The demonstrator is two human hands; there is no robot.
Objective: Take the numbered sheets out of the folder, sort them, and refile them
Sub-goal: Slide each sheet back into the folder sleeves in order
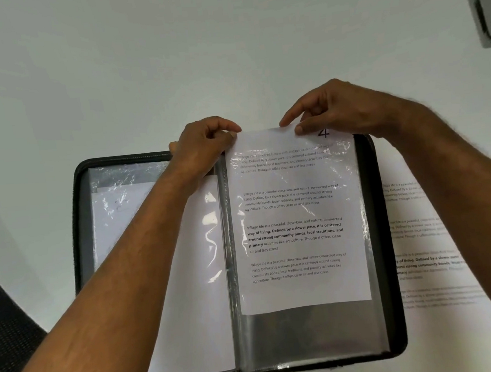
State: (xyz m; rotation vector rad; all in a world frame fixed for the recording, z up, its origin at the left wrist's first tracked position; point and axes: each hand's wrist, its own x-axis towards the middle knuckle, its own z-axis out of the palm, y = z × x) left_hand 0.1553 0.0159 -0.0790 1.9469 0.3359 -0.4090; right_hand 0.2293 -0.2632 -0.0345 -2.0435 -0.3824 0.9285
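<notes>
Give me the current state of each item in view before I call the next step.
folder: open flat on table.
sheet 4: partway out of right sleeve, top edge held.
right sleeve: lower part empty.
left sleeve: holds a sheet.
left hand: pinches sheet's top left corner.
right hand: pinches sheet's top edge.
loose sheets: flat, right of folder.

So the black zip folder [373, 234] is lying open flat on the white table, spine running toward the near edge. The right-hand clear sleeve [308, 333] has a printed sheet marked 4 [296, 211] sticking partway out its top, leaving the sleeve's bottom bare. The left-hand sleeve [111, 178] has a blank-looking white sheet [195, 307] in it. Another printed sheet [420, 260] sits on the table right beside the folder's right edge.
</notes>
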